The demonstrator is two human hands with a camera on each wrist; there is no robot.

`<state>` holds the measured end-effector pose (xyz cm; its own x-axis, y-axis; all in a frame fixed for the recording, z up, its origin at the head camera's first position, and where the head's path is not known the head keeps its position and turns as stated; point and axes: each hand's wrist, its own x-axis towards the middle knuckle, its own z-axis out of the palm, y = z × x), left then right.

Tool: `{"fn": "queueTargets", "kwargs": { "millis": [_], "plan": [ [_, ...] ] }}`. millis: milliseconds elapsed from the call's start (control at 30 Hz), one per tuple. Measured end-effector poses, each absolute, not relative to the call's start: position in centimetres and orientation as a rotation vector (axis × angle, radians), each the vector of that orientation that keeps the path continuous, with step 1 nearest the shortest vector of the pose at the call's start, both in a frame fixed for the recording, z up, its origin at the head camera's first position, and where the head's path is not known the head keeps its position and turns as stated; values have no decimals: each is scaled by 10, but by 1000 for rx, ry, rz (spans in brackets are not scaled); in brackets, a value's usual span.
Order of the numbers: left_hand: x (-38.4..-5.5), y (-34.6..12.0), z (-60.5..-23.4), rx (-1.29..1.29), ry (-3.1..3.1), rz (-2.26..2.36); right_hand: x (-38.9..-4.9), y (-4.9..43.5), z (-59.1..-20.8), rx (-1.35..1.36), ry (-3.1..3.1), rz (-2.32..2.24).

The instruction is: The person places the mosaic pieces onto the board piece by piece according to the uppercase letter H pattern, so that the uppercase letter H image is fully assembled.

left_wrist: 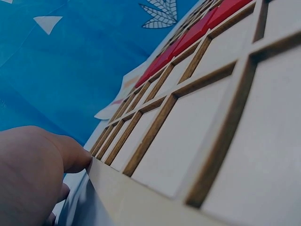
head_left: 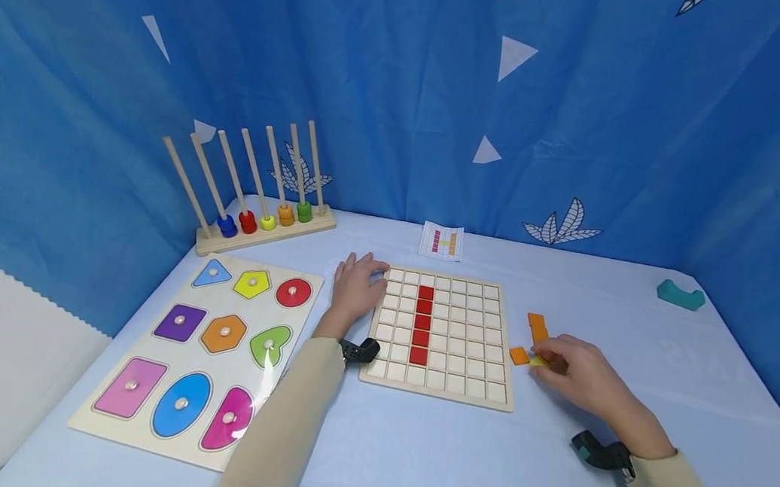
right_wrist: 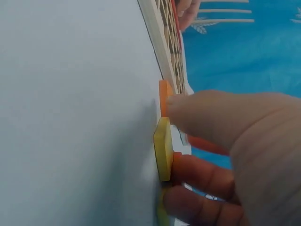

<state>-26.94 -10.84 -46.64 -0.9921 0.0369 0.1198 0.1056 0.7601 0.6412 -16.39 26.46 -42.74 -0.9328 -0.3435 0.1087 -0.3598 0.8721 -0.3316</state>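
In the head view, a wooden grid board [head_left: 462, 339] carries a column of red tiles [head_left: 421, 322]. My left hand [head_left: 356, 286] rests at its far left corner, and the left wrist view shows a fingertip [left_wrist: 81, 155] touching the frame. At the right of the board, my right hand [head_left: 581, 370] pinches a yellow tile [right_wrist: 162, 150] at the table surface, thumb on one side and a finger on the other. Orange tiles [head_left: 537, 327] lie close by, with another orange tile [head_left: 519, 356] nearer the board. Part of a second yellow tile [right_wrist: 162, 209] shows under the fingers.
On the left lies a knobbed shape puzzle [head_left: 254, 370], partly under the left sleeve. Behind it stands a peg rack [head_left: 268, 233] with coloured beads. A pattern card [head_left: 441, 242] lies beyond the board. At the far right is a teal block [head_left: 681, 295].
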Motion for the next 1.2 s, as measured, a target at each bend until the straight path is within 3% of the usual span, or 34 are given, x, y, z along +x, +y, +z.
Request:
{"fn": "queueTargets", "kwargs": {
  "millis": [1200],
  "plan": [
    [-267,-108,-464,-107,-2860,-1049,-164,274,-428,543,-3089,516]
  ]
}}
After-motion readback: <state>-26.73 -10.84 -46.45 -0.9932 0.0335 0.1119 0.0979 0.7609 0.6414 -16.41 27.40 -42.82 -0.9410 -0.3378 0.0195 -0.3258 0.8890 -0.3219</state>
